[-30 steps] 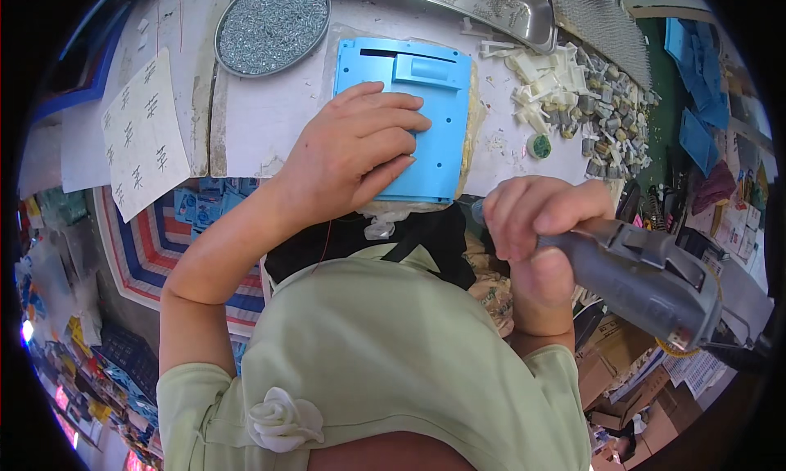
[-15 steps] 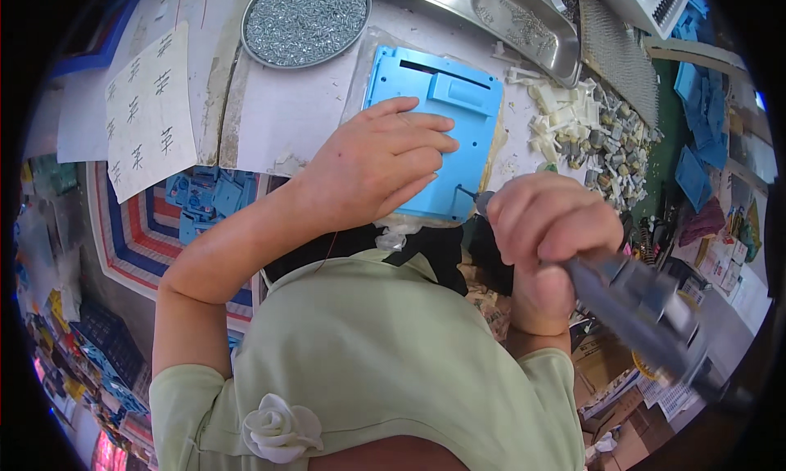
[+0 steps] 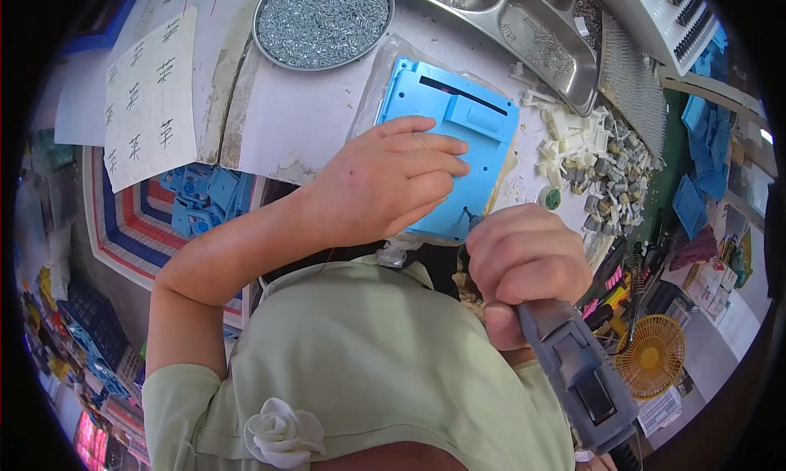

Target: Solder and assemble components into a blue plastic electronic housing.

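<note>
My left hand (image 3: 391, 174) lies on a light blue plastic casing (image 3: 485, 156), its fingers stretched across the face. The casing has a dark slot, a raised block and small holes, and rests on clear plastic wrapping at the table's front edge. In my right hand (image 3: 528, 254) is a grey electric screwdriver (image 3: 577, 369), gripped near its front end. The body tilts back toward the lower right. Its dark bit meets the casing near a hole at the lower right corner; the right fingers partly hide the tip, so I cannot tell whether a screw sits there.
Beyond the casing stands a round metal dish (image 3: 318, 67) full of screws. A compartmented steel tray (image 3: 586, 104) holds small hardware. White plastic pieces (image 3: 563, 143) and grey parts (image 3: 616, 184) are heaped at right. Blue parts (image 3: 209, 197) fill a striped bag at left, below a handwritten sheet (image 3: 151, 106).
The screwdriver's body has swung downward and toward me, and my right hand has shifted slightly left and lower. My left hand stays on the casing. The whole view has shifted a little.
</note>
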Demonstrator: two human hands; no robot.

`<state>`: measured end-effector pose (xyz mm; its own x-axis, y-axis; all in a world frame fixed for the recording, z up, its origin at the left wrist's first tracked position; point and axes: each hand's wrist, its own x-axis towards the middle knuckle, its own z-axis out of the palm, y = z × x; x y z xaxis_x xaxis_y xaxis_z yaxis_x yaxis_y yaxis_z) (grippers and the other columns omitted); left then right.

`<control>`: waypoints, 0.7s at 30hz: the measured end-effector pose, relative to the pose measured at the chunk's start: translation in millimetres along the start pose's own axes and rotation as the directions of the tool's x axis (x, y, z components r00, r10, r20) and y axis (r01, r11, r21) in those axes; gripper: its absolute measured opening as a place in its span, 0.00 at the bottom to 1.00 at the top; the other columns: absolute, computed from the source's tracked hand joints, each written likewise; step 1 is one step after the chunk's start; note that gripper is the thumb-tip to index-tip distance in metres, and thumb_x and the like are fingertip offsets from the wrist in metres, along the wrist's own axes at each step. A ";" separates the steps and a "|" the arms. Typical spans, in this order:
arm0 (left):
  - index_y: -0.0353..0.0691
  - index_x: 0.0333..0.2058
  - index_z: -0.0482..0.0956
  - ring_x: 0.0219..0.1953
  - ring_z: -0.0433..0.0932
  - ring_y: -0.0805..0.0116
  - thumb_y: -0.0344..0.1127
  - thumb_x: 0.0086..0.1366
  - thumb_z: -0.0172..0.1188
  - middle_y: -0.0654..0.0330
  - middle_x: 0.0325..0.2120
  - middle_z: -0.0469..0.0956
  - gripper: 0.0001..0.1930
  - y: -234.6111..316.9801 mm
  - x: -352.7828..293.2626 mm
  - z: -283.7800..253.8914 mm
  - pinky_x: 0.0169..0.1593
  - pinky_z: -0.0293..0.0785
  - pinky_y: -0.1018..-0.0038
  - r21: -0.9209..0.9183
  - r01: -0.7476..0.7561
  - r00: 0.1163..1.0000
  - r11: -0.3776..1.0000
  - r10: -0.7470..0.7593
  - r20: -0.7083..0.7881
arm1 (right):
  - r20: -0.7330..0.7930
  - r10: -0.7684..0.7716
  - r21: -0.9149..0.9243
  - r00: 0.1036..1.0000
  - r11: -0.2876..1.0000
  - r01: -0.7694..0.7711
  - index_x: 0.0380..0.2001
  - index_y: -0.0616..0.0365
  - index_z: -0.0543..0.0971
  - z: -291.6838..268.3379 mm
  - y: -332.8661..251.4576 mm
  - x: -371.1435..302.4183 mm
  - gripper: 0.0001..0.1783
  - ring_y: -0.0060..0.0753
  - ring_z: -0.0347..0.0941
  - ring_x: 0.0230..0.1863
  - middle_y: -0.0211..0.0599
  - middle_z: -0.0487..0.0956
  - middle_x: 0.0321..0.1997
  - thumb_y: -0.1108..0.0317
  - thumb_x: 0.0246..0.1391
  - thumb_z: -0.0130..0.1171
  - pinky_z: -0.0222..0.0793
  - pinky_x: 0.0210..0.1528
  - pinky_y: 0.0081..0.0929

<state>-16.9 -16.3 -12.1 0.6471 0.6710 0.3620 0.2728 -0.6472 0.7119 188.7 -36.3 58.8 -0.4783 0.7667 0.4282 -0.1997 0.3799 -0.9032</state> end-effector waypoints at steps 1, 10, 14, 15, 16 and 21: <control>0.41 0.34 0.79 0.59 0.77 0.61 0.29 0.59 0.67 0.62 0.50 0.82 0.06 -0.3 0.2 0.8 0.64 0.68 0.53 0.004 -0.001 1.000 1.000 0.001 0.002 | 0.011 -0.002 0.014 1.000 1.000 0.002 0.29 0.54 0.70 -1.0 2.0 -0.5 0.14 0.30 0.69 0.14 0.28 0.72 0.16 0.65 0.57 0.66 0.70 0.20 0.31; 0.41 0.35 0.80 0.60 0.77 0.61 0.29 0.58 0.67 0.61 0.50 0.82 0.06 3.1 2.6 -2.7 0.65 0.68 0.55 0.024 0.000 1.000 1.000 -0.001 0.020 | -0.156 -0.039 0.039 0.987 0.998 0.045 0.26 0.55 0.71 -31.2 10.5 17.4 0.13 0.34 0.70 0.15 0.30 0.71 0.16 0.67 0.55 0.66 0.72 0.24 0.32; 0.40 0.34 0.80 0.60 0.77 0.62 0.29 0.59 0.67 0.61 0.51 0.81 0.06 1.1 2.9 -1.5 0.65 0.68 0.55 0.014 0.014 1.000 1.000 -0.014 0.011 | -0.106 -0.022 0.046 0.994 0.999 0.027 0.26 0.55 0.71 -31.4 18.1 21.7 0.13 0.34 0.70 0.15 0.30 0.71 0.16 0.67 0.54 0.67 0.72 0.24 0.33; 0.40 0.34 0.80 0.60 0.77 0.62 0.29 0.59 0.67 0.62 0.50 0.82 0.06 1.0 2.6 -2.0 0.65 0.68 0.55 0.019 0.013 1.000 1.000 -0.014 0.016 | -0.112 -0.004 0.058 0.994 0.998 0.010 0.26 0.56 0.71 -32.8 17.1 20.9 0.13 0.34 0.71 0.15 0.31 0.72 0.16 0.68 0.55 0.66 0.72 0.24 0.34; 0.40 0.34 0.80 0.61 0.77 0.62 0.29 0.59 0.66 0.62 0.50 0.82 0.05 1.0 2.3 -2.4 0.65 0.68 0.55 0.025 0.013 1.000 1.000 -0.013 0.021 | -0.073 -0.031 0.063 0.997 0.997 0.035 0.27 0.56 0.71 -37.7 16.4 23.3 0.12 0.33 0.70 0.16 0.30 0.72 0.17 0.67 0.55 0.66 0.72 0.24 0.34; 0.41 0.35 0.80 0.61 0.77 0.63 0.29 0.58 0.67 0.63 0.51 0.82 0.06 -2.0 4.5 -2.5 0.65 0.68 0.57 0.028 0.005 1.000 1.000 -0.006 0.020 | -0.195 -0.153 0.224 0.969 0.955 0.196 0.31 0.55 0.67 -83.9 17.5 48.2 0.14 0.28 0.67 0.19 0.30 0.72 0.19 0.67 0.57 0.64 0.66 0.26 0.31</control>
<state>-16.3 -11.1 -10.3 0.6597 0.6673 0.3456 0.2958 -0.6533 0.6969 233.9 50.7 66.0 -0.2657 0.7858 0.5585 -0.4758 0.3970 -0.7849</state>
